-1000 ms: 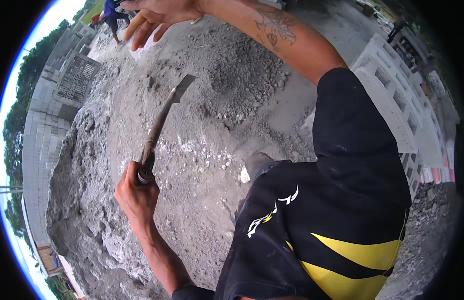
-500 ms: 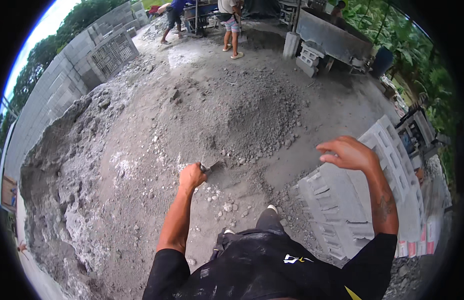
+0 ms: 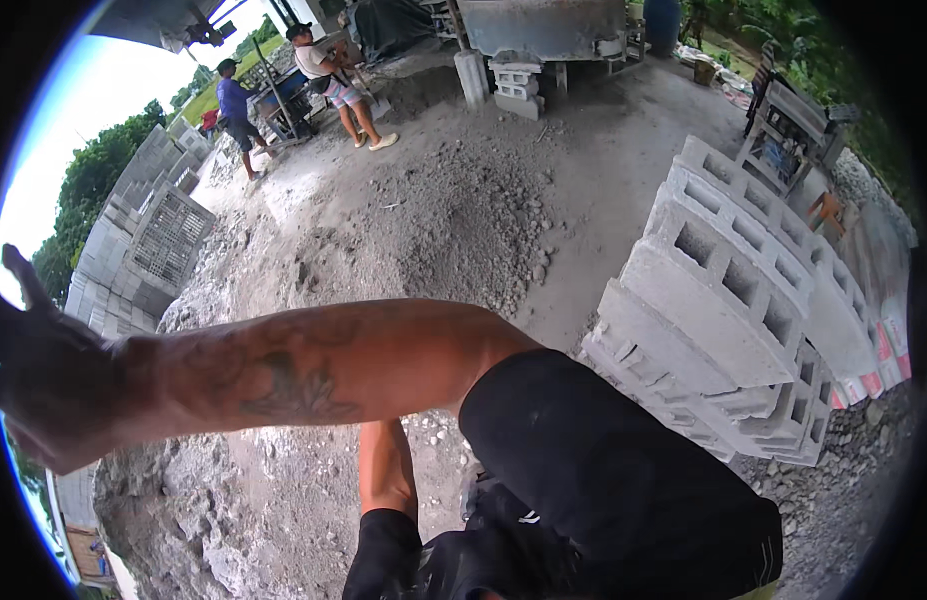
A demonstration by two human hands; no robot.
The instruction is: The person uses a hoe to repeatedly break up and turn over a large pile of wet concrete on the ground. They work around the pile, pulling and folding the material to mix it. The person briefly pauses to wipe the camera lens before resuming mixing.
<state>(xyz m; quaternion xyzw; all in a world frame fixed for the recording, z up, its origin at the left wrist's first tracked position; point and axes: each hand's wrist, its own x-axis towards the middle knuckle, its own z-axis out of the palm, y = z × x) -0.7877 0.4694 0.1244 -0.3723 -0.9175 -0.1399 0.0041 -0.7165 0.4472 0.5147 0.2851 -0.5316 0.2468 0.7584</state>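
Grey gravel point(image 3: 473, 235) ahead; cannot tell hands' grip or opening: right hand point(image 3: 58, 385) shadowed, left hand hidden

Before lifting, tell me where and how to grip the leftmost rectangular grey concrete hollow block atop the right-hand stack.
Grip the grey concrete hollow block by the web between two openings, probably from above: the openings face up toward the camera, leaving room to hook in, while its broad side looks flat.
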